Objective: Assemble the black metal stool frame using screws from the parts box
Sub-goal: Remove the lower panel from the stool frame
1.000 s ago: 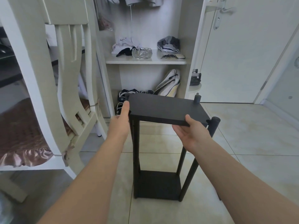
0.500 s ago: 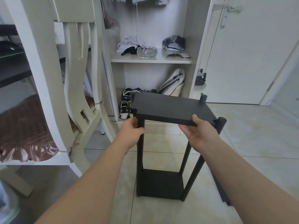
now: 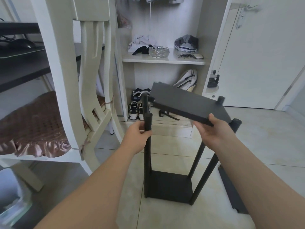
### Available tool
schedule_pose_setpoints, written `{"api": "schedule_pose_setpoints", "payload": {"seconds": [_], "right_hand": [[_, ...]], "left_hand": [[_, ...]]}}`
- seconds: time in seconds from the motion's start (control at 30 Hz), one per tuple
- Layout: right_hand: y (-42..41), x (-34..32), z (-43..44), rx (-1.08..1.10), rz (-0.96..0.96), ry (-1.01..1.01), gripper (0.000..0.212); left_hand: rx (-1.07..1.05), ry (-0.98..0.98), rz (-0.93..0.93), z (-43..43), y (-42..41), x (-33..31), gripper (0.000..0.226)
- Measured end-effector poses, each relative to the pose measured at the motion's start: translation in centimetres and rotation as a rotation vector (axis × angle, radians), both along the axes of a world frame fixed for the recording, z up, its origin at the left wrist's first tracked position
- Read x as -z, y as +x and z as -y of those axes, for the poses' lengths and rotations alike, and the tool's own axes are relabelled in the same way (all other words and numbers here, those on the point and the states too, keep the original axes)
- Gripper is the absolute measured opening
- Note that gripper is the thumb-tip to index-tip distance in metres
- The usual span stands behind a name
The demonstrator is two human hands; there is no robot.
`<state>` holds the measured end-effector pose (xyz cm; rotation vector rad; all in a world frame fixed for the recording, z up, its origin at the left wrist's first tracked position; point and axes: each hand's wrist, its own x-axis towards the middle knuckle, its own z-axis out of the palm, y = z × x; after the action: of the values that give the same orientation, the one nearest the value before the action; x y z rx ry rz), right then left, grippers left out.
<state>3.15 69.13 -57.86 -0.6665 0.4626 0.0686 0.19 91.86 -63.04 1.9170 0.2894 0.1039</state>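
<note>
Tilted now: panel (image 3: 184, 103), left end raised; right grip (image 3: 212, 129) pinches it, left grip (image 3: 137, 134) wraps upright leg (image 3: 147, 156).

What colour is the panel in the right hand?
The panel is plain matte black, no pattern; the head view shows it best.

**Tiled floor takes the weight**

Down on the pale tiled floor (image 3: 264, 146), the black stool frame (image 3: 168, 187) stands upright at lower centre, base plate flat on the tiles. A loose black bar (image 3: 228, 187) lies just right of it. The white chair (image 3: 66, 96) stands at left. Upper centre, the wardrobe shelf (image 3: 165, 61) bears a glass bowl (image 3: 158, 51) and crumpled clothes (image 3: 142, 42).
</note>
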Motion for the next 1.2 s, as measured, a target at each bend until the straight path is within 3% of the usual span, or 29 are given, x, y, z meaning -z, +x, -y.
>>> {"api": "schedule_pose_setpoints", "payload": {"seconds": [0.2,0.77,0.9,1.2], "right_hand": [[0.7,1.4,0.3,-0.016,-0.008,-0.086,0.018],[-0.3,2.2,1.2,-0.131,-0.03,-0.249,0.011],[-0.2,2.2,1.3,-0.17,-0.023,-0.308,0.011],[0.1,2.8,1.2,-0.181,-0.025,-0.349,0.006]], "left_hand": [[-0.006,-0.041,0.0,-0.8,-0.5,0.2,0.023],[-0.073,-0.128,0.0,-0.8,0.2,1.0,0.026],[-0.07,-0.128,-0.069,-1.1,0.1,1.2,0.032],[-0.037,-0.255,-0.186,-1.9,-0.2,1.3,0.02]]}}
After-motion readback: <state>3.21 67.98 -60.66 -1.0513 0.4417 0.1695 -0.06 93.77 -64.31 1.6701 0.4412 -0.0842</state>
